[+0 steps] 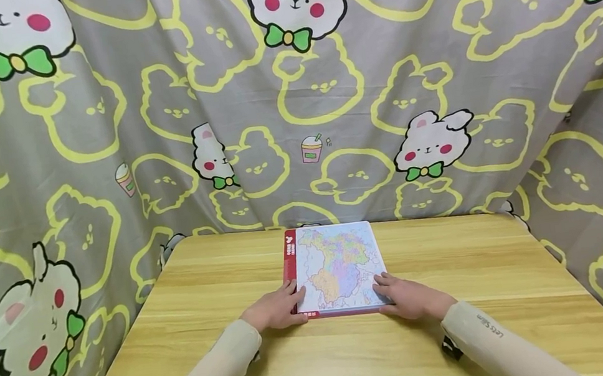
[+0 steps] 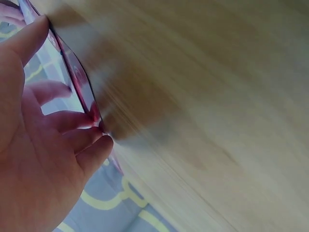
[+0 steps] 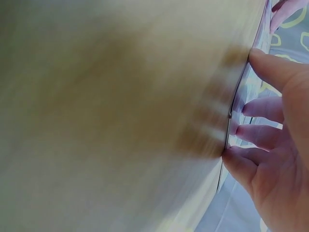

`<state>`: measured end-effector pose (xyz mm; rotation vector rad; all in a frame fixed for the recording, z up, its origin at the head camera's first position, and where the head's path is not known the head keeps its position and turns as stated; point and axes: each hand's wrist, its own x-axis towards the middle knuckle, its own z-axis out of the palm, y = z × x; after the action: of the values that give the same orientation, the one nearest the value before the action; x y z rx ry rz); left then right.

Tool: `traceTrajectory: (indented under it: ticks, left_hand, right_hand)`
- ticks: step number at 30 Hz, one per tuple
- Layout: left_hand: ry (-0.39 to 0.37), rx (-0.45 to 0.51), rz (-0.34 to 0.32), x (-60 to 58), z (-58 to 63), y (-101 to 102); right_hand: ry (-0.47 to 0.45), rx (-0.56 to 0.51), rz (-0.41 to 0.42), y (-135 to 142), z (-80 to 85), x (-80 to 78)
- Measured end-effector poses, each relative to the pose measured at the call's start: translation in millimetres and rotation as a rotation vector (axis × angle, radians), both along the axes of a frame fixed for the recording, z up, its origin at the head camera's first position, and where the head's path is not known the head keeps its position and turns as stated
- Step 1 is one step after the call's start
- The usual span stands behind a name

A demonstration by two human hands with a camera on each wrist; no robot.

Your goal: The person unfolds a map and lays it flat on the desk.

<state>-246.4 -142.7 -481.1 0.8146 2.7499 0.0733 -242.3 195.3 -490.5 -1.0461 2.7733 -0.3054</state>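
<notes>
- Head view: map board (image 1: pixel 339 265) lies flat on the table (image 1: pixel 467 343); curtain (image 1: pixel 324 94) stands beyond the board.
- My left hand (image 1: pixel 277 307) touches the board's near left corner, my right hand (image 1: pixel 411 297) its near right; both spread, neither clamped round it.
- Risk: uneven pushing could skew it; light contact could let it slip if raised.
- Count: one board, one table, two hands; curtain panels, cannot tell.

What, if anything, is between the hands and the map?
Nothing visible is in between. The left hand touches the map at its near left corner, and the right hand touches it at the near right corner.
</notes>
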Motion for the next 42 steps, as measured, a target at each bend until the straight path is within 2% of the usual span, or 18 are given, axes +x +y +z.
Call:
traceTrajectory:
  ticks: [12, 24, 30, 42]
  left_hand:
    - [0.010, 0.017, 0.009, 1.6, -2.6, -19]
    - [0.012, 0.039, -0.001, 4.8, 1.1, -21]
    - [0.015, 0.033, -0.006, 4.9, 0.7, -21]
    - [0.016, 0.014, -0.001, 3.7, -1.0, -21]
  right_hand:
    - [-0.005, -0.012, -0.002, 0, 1.9, 1.1]
    - [0.031, -0.004, 0.008, -4, 3.0, 1.7]
    - [0.091, -0.026, 0.069, -18, 6.2, -0.5]
    - [0.135, -0.029, 0.149, -59, 8.1, -12.8]
